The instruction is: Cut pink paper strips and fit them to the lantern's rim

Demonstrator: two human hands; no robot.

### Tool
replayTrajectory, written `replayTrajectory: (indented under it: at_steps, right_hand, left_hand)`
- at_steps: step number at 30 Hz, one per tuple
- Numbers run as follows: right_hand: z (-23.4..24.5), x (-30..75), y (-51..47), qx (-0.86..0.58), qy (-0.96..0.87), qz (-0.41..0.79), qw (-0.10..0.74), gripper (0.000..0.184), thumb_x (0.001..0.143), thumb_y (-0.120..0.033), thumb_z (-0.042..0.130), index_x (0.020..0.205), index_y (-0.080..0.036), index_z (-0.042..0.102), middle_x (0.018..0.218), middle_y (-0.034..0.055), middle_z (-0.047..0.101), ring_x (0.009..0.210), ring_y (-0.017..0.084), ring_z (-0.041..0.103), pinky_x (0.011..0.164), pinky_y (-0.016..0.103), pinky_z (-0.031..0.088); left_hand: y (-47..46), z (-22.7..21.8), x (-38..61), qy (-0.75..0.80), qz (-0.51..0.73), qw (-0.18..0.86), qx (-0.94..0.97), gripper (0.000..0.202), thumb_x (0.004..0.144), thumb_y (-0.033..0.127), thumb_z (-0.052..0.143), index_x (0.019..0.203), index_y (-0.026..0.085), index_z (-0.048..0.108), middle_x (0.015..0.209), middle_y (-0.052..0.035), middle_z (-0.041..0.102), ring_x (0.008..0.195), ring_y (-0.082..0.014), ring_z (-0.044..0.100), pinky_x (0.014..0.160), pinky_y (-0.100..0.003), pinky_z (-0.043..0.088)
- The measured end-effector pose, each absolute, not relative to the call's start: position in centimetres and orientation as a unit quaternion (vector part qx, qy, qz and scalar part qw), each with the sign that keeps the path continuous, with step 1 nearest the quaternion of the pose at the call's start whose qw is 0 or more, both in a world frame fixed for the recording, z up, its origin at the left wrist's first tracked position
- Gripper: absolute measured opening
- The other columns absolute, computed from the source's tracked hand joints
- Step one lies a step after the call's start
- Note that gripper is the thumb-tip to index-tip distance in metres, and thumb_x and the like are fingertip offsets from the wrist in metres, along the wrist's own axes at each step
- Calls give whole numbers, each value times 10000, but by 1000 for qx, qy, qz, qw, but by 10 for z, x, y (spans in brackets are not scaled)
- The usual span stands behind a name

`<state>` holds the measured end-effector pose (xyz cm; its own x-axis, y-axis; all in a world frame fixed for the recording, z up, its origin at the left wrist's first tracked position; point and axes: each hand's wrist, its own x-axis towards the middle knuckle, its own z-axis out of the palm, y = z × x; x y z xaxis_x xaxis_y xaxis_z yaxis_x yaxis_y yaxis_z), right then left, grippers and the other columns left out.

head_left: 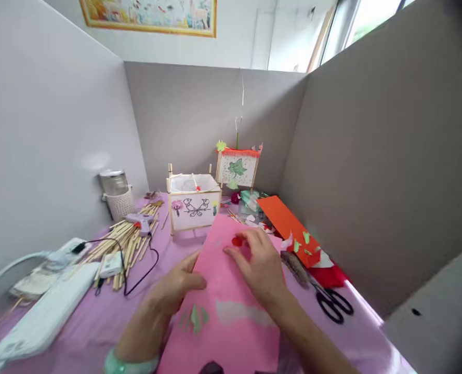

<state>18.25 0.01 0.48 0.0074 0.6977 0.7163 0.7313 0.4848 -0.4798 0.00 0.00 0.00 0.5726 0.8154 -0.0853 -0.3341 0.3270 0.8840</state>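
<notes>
Head view: left hand [180, 283] pinches pink sheet's [231, 311] left edge; right hand [260, 265], fingers loosely curled, presses red scrap [237, 241].

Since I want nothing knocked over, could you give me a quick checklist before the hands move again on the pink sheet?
1. Left hand steadies the pink sheet at its left edge: ok.
2. Right hand fingertips on the small red piece: ok; grip cannot tell.
3. Scissors lie apart from both hands: ok.
4. Glue gun rests on the sticks, cord plugged in: hot or not, cannot tell.
5. White lantern box stands upright beyond the sheet: ok.
</notes>
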Motion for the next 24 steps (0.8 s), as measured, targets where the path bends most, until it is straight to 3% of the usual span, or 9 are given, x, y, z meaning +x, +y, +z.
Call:
replayTrajectory:
  at_steps: [5,8,16,20,22,24]
  right_hand:
    - [-11,165,-5,-489,-732,-23,473,58,834,-217,607,879,-183,593,875,43,619,849,196,538,761,320,421]
    - [-22,156,-1,-513,-719,-45,467,40,840,-216,590,840,-177,602,830,43,621,818,195,541,738,314,416]
    - [-43,148,12,-544,-711,-103,433,179,865,-156,463,779,-159,620,778,62,628,756,191,556,690,306,398]
    - [-42,164,24,-564,-664,41,489,200,857,-204,445,738,-165,601,755,48,645,708,169,582,644,271,423]
    - [-39,181,33,-582,-600,156,527,224,861,-268,439,737,-170,598,669,23,637,610,151,580,566,245,431]
    - [-36,201,44,-616,-534,190,548,277,870,-355,423,799,-162,609,583,8,614,511,155,562,515,257,436]
  left_hand:
    - [-2,-1,-2,303,403,756,418,580,638,164,703,1201,148,567,933,-118,709,778,-273,678,668,-342,542]
    - [-3,-6,-2,353,419,722,422,543,628,194,733,1149,125,596,902,-128,713,751,-283,678,667,-368,544]
    - [-2,-19,1,395,440,694,410,529,631,228,737,1134,118,616,819,-120,722,678,-261,677,645,-338,536]
    - [5,-24,2,390,445,702,397,518,619,200,730,1120,129,621,888,-121,720,727,-259,680,658,-326,535]
    - [9,-27,0,387,437,714,388,519,610,186,729,1113,124,620,904,-126,717,734,-259,681,665,-330,535]
    - [12,-31,-2,376,432,727,379,525,606,178,726,1116,119,617,899,-130,716,722,-258,681,666,-339,535]
